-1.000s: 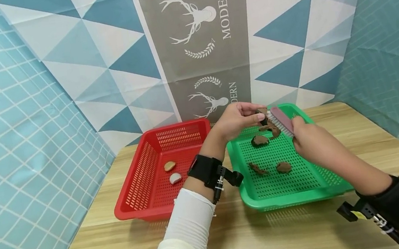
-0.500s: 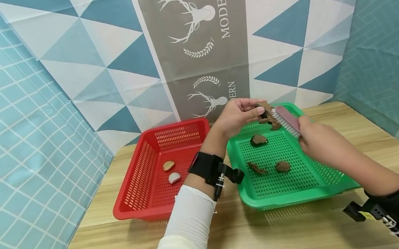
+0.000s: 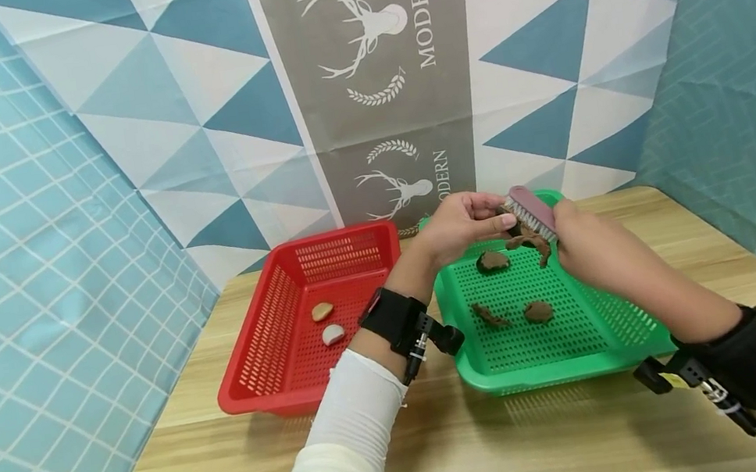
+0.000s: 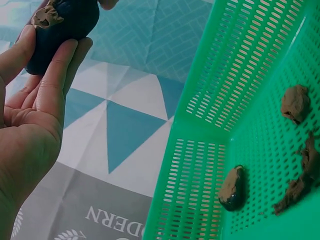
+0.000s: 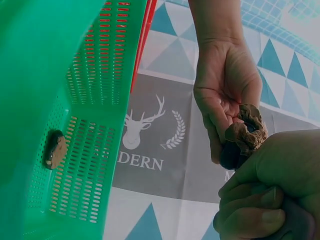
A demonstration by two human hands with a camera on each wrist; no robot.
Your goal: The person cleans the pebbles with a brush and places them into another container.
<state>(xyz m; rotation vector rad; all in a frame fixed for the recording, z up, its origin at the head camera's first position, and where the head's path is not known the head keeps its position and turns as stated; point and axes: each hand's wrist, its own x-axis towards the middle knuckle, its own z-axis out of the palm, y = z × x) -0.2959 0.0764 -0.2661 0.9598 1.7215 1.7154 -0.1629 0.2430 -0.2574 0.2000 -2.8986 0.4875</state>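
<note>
In the head view my left hand [image 3: 458, 228] holds a dark smooth stone above the far part of a green basket [image 3: 558, 373]. The left wrist view shows that stone [image 4: 75, 25] between thumb and fingers, with brown mud [image 4: 47, 17] stuck on it. My right hand [image 3: 592, 249] grips a mauve-backed scrubbing brush [image 3: 534, 209], its pale bristles against the muddy side. Loose mud [image 3: 533, 242] hangs below the bristles. Inside the green basket lie a mud-coated dark stone [image 3: 492, 261], a round brown lump [image 3: 538, 312] and a ragged strip of mud [image 3: 489, 315].
Left of the green basket stands a red basket [image 3: 267, 401] holding a tan stone [image 3: 322, 311] and a whitish stone [image 3: 333, 334]. Both baskets sit on a wooden table [image 3: 517, 447]. Patterned cloth [image 3: 525, 52] covers the wall behind.
The brush goes slightly down and right along the stone, then back up and left. My left hand shifts a little with the stone. Mud dangles lower beneath the brush than half a second ago.
</note>
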